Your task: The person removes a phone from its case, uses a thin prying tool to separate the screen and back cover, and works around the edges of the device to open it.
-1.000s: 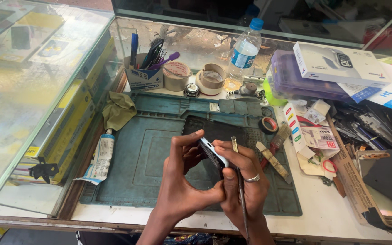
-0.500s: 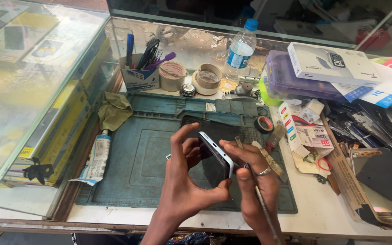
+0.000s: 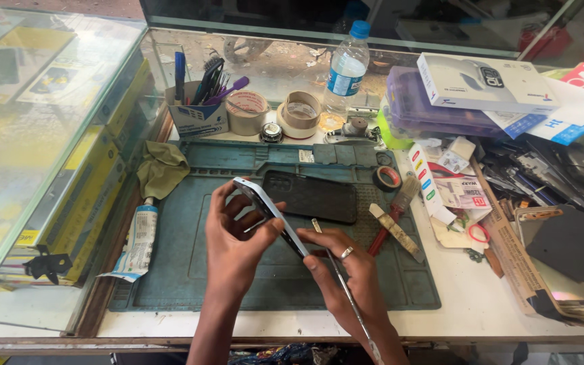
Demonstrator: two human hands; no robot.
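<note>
Now | left hand (image 3: 234,240) grips phone (image 3: 268,213) edge-on, tilted | right hand (image 3: 349,274) pinches phone, metal tool (image 3: 346,294) held

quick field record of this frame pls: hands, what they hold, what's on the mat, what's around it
left hand: holds a phone edge-up, tilted, above the mat
right hand: supports the phone's lower end, with a thin metal tool in the same grip
mat: teal, with a dark phone cover lying flat behind the hands
right of hands: brush
left edge: glue tube, green cloth
behind mat: pen holder, two tape rolls, water bottle
</note>
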